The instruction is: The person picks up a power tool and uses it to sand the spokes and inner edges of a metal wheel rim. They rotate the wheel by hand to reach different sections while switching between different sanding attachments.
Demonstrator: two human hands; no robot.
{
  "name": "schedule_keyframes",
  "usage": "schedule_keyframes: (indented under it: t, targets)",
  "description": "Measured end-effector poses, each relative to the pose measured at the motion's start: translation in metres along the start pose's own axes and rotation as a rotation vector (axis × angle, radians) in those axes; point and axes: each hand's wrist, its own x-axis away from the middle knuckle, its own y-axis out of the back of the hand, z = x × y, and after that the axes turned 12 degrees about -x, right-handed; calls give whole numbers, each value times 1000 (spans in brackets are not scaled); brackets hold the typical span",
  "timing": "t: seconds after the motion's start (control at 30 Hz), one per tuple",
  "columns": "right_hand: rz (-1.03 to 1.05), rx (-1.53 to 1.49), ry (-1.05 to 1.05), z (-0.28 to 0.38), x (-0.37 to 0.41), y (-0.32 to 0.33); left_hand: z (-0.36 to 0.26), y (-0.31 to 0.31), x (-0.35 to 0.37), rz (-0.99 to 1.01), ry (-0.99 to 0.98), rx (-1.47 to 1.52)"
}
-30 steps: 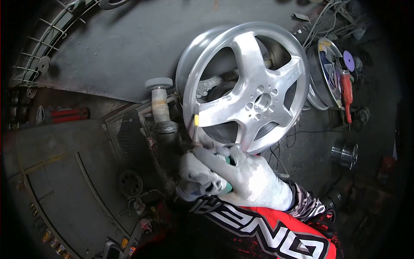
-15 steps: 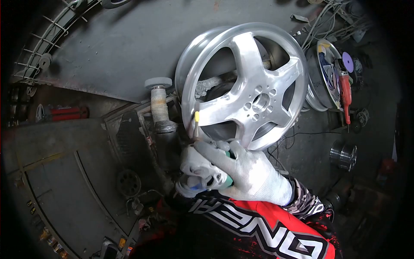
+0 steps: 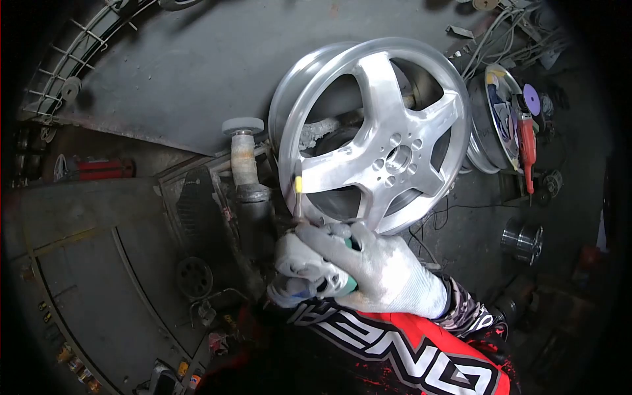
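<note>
Both my hands wear whitish, grey-soiled gloves and wrap around a green-bodied die grinder (image 3: 347, 284). My right hand (image 3: 388, 270) closes over its body, with the index finger stretched forward along it. Further forward and lower, my left hand (image 3: 297, 255) is closed around the front part, which the gloves mostly hide. A thin shaft with a yellow band (image 3: 298, 185) sticks out ahead of the hands. Its blurred grey tip is right at the outer end of a spoke on the shiny five-spoke alloy wheel (image 3: 382, 141), which stands tilted before me.
Left of the wheel is a grey disc on a wrapped spindle (image 3: 243, 160). At right, a red angle grinder (image 3: 528, 148) with a purple disc rests against another wheel rim (image 3: 484, 141) holding cloths. Cables (image 3: 500, 39) tangle at top right, and a small shiny rim (image 3: 522, 240) lies below.
The shaft's tip has shifted very slightly left against the spoke end. Both hands keep their hold on the die grinder, and the whole view has drifted a little.
</note>
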Motion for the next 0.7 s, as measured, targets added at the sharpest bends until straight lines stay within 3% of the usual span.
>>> schedule_keyframes:
  t: [0.07, 0.17, 0.33, 0.43, 0.47, 0.53, 0.57, 0.6, 0.63, 0.7]
  targets:
    - [78, 18, -65, 2, 1, 0, 3, -3, 5, -9, -1, 6]
    - [-69, -11, 56, -9, 0, -5, 3, -7, -5, -3, -20, 13]
    - [-87, -66, 80, -23, 4, -4, -16, -16, -30, 105, -107, -141]
    - [-167, -184, 101, -28, 19, 0, -8, -7, -16, 148, 296, -170]
    - [-152, -173, 106, -32, 24, 0, 3, -1, -13, 161, 228, -467]
    - [-328, -204, 186, -47, 37, -6, -6, -19, -24, 332, -49, -706]
    - [-364, -203, 177, -51, 47, -7, -10, -36, -39, 276, -108, -709]
    - [-374, -253, 107, -64, 63, -15, -28, -59, -46, 178, 320, -275]
    - [-343, -242, 113, -72, 78, -23, -26, -63, -54, 249, 273, -322]
    - [-480, -606, -109, -75, 88, -24, -26, -69, -67, 358, 226, -373]
